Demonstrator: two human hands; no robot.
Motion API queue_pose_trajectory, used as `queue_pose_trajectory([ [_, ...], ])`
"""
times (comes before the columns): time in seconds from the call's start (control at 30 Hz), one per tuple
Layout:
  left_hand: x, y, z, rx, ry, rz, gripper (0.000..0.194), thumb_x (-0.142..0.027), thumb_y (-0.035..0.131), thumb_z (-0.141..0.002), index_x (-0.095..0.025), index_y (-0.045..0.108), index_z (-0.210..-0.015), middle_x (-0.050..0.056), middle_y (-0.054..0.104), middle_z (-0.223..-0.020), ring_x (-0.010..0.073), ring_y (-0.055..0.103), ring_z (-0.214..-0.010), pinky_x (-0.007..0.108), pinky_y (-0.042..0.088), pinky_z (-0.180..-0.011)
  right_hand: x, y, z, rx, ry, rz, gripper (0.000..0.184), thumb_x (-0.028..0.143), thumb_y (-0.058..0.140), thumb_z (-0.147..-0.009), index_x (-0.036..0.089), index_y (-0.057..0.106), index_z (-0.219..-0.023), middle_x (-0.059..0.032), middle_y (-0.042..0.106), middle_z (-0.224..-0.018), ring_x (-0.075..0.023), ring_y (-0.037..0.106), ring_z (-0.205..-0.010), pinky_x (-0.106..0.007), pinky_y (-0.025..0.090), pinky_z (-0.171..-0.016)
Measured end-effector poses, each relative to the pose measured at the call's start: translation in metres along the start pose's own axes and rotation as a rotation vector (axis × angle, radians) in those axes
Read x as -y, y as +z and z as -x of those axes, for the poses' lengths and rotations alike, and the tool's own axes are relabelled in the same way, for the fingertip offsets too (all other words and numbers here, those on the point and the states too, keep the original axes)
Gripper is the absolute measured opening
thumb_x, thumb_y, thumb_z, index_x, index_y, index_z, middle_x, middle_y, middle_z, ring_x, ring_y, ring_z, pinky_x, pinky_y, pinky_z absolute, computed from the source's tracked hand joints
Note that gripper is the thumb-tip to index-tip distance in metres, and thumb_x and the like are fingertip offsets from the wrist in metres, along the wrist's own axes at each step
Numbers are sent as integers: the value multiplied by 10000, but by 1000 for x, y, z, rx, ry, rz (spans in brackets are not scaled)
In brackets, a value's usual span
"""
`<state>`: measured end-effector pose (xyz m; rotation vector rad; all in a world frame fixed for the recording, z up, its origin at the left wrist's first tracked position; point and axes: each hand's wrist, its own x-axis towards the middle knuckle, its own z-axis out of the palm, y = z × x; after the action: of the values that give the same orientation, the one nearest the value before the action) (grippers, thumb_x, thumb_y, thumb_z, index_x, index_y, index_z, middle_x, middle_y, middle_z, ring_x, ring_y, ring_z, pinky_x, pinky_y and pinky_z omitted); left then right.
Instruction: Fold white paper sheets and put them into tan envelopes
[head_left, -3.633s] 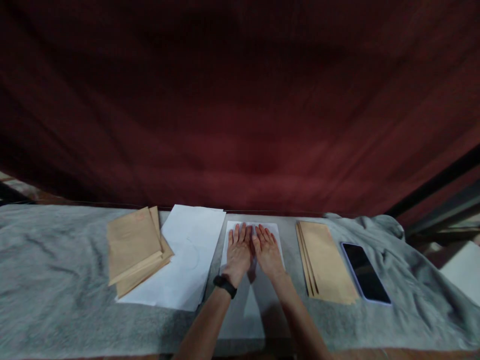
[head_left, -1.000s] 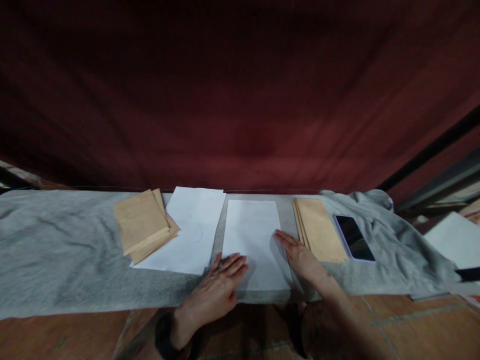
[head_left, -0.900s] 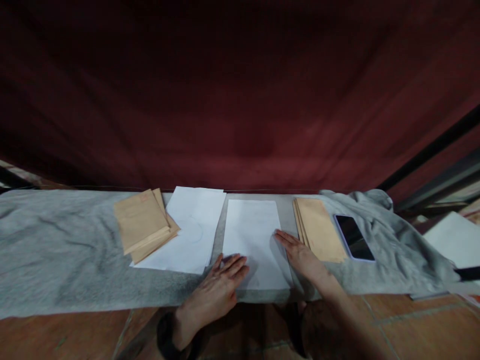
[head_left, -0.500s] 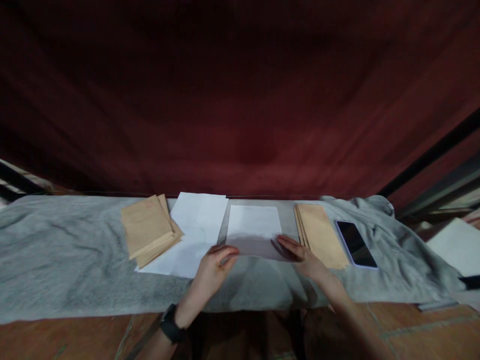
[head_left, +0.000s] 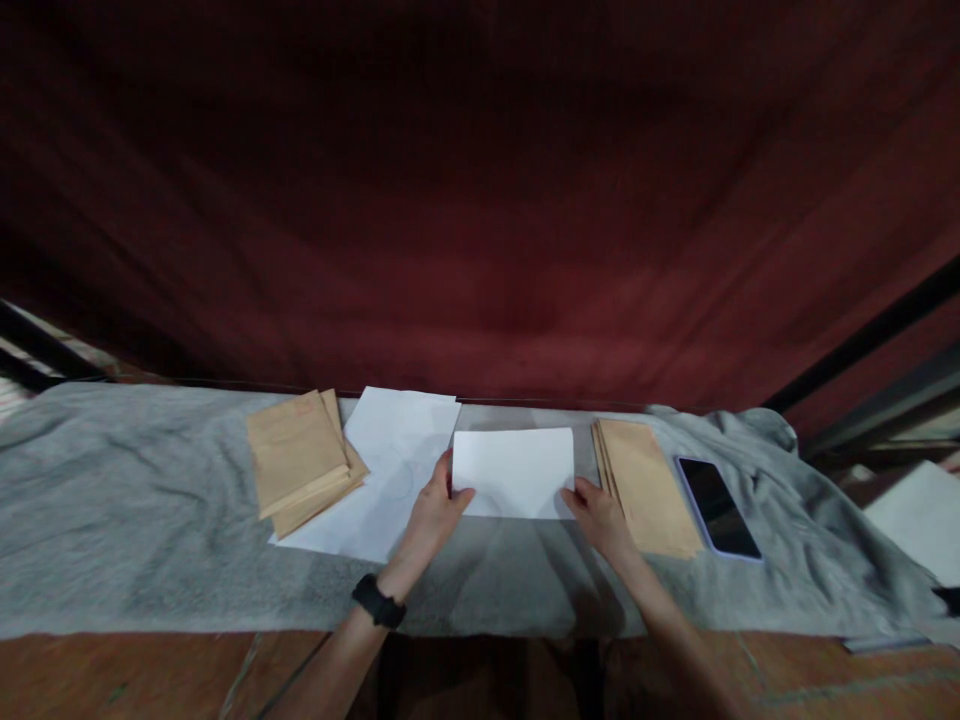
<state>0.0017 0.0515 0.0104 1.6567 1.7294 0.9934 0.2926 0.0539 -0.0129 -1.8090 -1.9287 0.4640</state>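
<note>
A white sheet of paper (head_left: 514,472), which looks folded over to a shorter rectangle, is held in front of me by both hands. My left hand (head_left: 439,503) grips its left edge, thumb on the near face and fingers partly hidden behind. At the lower right corner, my right hand (head_left: 596,510) pinches the paper between thumb and fingers. Left of it lie larger white sheets (head_left: 397,440), partly under a pile of brown envelopes (head_left: 296,450). Just right of my right hand rests another stack of brown envelopes (head_left: 649,490).
A phone (head_left: 718,507) with a pale purple edge lies right of the envelopes. Grey cloth (head_left: 150,520) covers the narrow surface, rumpled at its right end. A dark red curtain-like backdrop (head_left: 480,250) rises behind it. Tiled floor (head_left: 172,670) shows in front.
The paper has gone from a longer sheet with its near edge lifted to a shorter, raised rectangle. Both hands now grip its sides, the left more firmly around the edge.
</note>
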Motion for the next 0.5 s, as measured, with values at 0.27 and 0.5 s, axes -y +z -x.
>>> queue_pose_trajectory([
  [0.27,12,14,-4,83,-39,-284,806,-124,558,-828,-170,259,-1575,108,749,-1148,239,734,-986,334,552,-851,3,11,12,-85,5,264,456,271,462,-942,209,520,-1390,-68,780,-830,-240,744,-709,-297,512,-625],
  [0.5,12,17,-4,142,7,-385,622,-67,551,-823,-132,491,-1439,146,696,-1262,240,672,-1157,359,520,-1009,7,10,15,-29,-12,323,436,235,447,-951,210,573,-1368,-92,790,-963,-251,761,-843,-313,556,-700],
])
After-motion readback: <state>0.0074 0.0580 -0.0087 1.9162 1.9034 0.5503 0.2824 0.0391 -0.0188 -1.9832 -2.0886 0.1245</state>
